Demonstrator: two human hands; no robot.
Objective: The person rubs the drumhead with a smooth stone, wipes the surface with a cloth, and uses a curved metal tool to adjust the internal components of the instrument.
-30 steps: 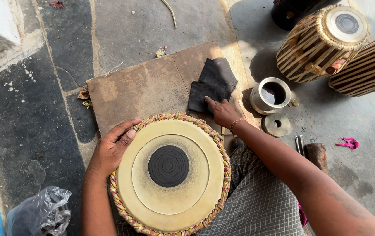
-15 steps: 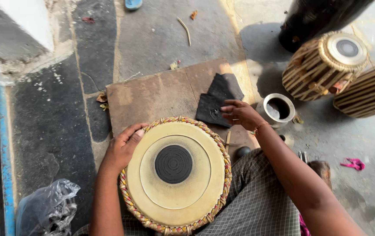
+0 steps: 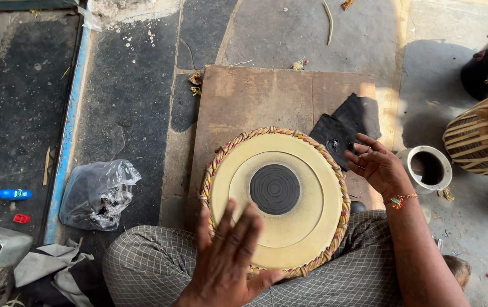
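A stone floor (image 3: 142, 113) is seen beyond the hands. The drum (image 3: 275, 199) is pressed by the flat left hand (image 3: 230, 256); the right hand (image 3: 377, 165), fingers spread and empty, is held beside the black cloth (image 3: 340, 131). The drum could be tipped off the lap if pressed unevenly.

Drum workshop, drums (image 3: 485, 136), stone floor (image 3: 136, 85)

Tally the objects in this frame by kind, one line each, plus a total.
Drum head with black centre spot, under the left hand: 1
Strapped drum at the right edge: 1
Black cloth, beside the right hand: 1
Small round pot: 1
Wooden board: 1
Clear plastic bag: 1
Blue bottle: 1
Total: 7
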